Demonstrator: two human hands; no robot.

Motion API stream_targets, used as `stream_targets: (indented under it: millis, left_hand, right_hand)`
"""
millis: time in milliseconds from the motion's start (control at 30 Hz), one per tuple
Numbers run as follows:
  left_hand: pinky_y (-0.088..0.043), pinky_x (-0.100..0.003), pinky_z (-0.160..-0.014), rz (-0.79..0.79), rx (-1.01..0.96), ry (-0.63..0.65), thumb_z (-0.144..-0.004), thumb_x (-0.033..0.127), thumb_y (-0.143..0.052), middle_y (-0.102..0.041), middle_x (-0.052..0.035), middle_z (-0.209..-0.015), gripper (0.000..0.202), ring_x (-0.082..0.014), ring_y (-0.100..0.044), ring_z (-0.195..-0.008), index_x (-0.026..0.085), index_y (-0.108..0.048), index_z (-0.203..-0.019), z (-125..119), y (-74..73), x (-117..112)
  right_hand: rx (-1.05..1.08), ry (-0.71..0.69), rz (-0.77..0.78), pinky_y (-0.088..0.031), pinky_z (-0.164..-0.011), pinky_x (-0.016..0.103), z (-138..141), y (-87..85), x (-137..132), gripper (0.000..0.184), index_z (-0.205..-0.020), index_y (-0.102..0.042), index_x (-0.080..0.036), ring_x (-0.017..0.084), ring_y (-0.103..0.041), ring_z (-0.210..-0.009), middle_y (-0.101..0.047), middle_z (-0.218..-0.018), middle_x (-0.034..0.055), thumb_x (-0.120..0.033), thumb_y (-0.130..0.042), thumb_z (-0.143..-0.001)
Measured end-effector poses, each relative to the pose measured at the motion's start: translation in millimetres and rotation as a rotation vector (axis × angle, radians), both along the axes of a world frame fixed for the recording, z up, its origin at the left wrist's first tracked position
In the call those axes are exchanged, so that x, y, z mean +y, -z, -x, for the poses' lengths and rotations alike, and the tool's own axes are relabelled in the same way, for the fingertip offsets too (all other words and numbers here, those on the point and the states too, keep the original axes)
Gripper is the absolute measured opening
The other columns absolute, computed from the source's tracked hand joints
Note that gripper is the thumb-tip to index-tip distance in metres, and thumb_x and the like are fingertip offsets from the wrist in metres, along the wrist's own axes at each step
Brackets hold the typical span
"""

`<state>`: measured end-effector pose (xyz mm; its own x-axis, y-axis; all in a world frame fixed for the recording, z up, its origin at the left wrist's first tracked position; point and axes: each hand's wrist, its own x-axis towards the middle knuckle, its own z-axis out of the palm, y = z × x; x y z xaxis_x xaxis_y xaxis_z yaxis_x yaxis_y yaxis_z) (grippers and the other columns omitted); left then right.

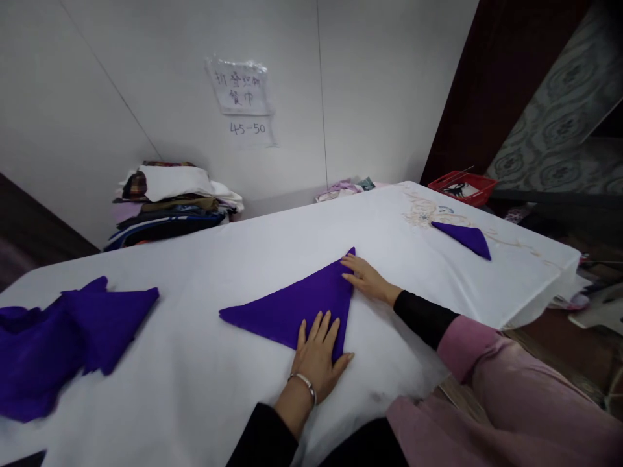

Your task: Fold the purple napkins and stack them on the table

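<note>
A purple cloth napkin, folded into a triangle, lies flat on the white tablecloth in front of me. My left hand rests flat on its near corner, fingers stretched out and the thumb apart. At the far right corner, the fingers of my right hand lie extended on the napkin's edge. Neither hand grips anything. To the right sits a smaller folded purple napkin. A loose, crumpled heap of purple cloth spreads over the table's left side.
A pile of folded clothes stands behind the table's far edge at left. More fabric lies by the wall. A red basket with items in it is at the far right. A handwritten paper sign hangs on the wall.
</note>
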<state>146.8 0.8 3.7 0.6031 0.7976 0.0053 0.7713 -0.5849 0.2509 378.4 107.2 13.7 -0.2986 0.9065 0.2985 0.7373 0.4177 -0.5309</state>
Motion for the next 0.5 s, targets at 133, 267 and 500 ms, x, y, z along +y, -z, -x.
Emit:
stream_targets:
  millis: [133,267,500]
  left_hand:
    - [-0.009,-0.056,-0.11,-0.023,-0.033,0.055,-0.085,0.058,-0.034,-0.029,-0.0094,-0.148,0.067,-0.027,-0.019,-0.137,0.02,-0.028,-0.14,-1.6,-2.3,-2.7]
    - [-0.013,-0.054,-0.11,-0.039,-0.042,0.122,-0.085,0.048,-0.042,-0.034,-0.0074,-0.146,0.06,-0.0263,-0.023,-0.136,0.021,-0.033,-0.138,-2.8,-2.9,-8.7]
    - [-0.023,-0.045,-0.11,0.013,-0.054,0.026,-0.084,0.028,-0.04,-0.045,-0.0034,-0.139,0.05,-0.0213,-0.034,-0.13,0.021,-0.041,-0.133,-2.3,-4.4,-17.9]
  right_hand:
    - [0.04,-0.062,-0.016,-0.029,-0.106,0.046,-22.2,11.6,-12.9,0.04,-0.121,-0.057,-0.023,0.021,-0.032,-0.131,-0.05,-0.133,0.0055,-0.037,-0.035,-0.091]
    - [-0.068,-0.172,0.003,-0.028,-0.106,0.049,-29.3,17.1,-23.0,0.038,-0.119,-0.058,-0.023,0.021,-0.033,-0.131,-0.052,-0.131,0.0058,-0.026,-0.037,-0.087]
    - [-0.147,-0.207,-0.056,-0.027,-0.106,0.05,-22.6,17.6,-19.1,0.039,-0.119,-0.059,-0.022,0.024,-0.036,-0.129,-0.054,-0.129,0.0088,-0.02,-0.038,-0.087]
